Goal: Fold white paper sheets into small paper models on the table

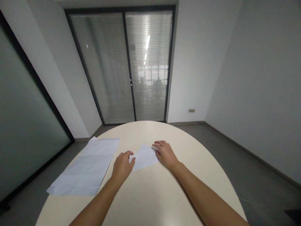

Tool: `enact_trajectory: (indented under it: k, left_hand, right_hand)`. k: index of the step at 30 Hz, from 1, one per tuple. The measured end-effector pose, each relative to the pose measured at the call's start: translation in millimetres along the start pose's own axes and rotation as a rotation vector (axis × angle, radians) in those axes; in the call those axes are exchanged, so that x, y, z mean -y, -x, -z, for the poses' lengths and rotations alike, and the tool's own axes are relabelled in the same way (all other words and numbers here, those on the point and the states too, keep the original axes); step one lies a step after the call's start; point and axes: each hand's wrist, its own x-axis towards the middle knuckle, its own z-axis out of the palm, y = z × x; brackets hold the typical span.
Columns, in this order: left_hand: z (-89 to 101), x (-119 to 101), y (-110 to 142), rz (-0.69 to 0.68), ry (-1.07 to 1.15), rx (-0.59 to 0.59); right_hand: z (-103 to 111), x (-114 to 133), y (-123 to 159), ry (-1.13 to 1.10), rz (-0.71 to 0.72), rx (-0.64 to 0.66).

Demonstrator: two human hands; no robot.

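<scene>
A small white sheet of paper with a pointed top lies on the table between my hands. My left hand rests at its left edge, fingers curved and the thumb apart from them. At the right edge is my right hand, its fingers loosely spread over the paper's corner. Neither hand visibly pinches the paper, which looks flat on the tabletop. Whether the fingertips press on it is hard to see.
The round cream table spreads under both arms. Larger white sheets with crease lines lie on its left side, reaching past the edge. Beyond the table stand dark-framed glass doors with blinds, and a wall outlet sits low at right.
</scene>
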Motion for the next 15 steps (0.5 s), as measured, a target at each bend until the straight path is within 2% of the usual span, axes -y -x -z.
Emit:
enact_trajectory:
  k: [3, 6, 8, 10, 12, 15]
  left_hand:
    - [1.9, -1, 1, -0.08, 0.007, -0.028]
    - [1.5, -3, 2, -0.205, 0.041, -0.075]
    - [0.5, -5, 3, -0.308, 0.089, -0.05]
    - [-0.4, -8, 5, -0.37, 0.141, 0.029]
    - [-0.4, -10, 8, -0.367, 0.174, 0.101]
    - [1.7, -12, 10, -0.346, 0.192, 0.137]
  right_hand:
    - [-1, 13, 4, -0.062, 0.17, 0.081]
    - [-6, 22, 8, -0.122, 0.275, 0.245]
    - [-8, 24, 10, -0.143, 0.254, 0.338]
    - [-7, 25, 11, -0.163, 0.221, 0.39]
    - [-6, 24, 11, -0.178, 0.199, 0.414]
    - [-4, 25, 11, -0.169, 0.148, 0.429]
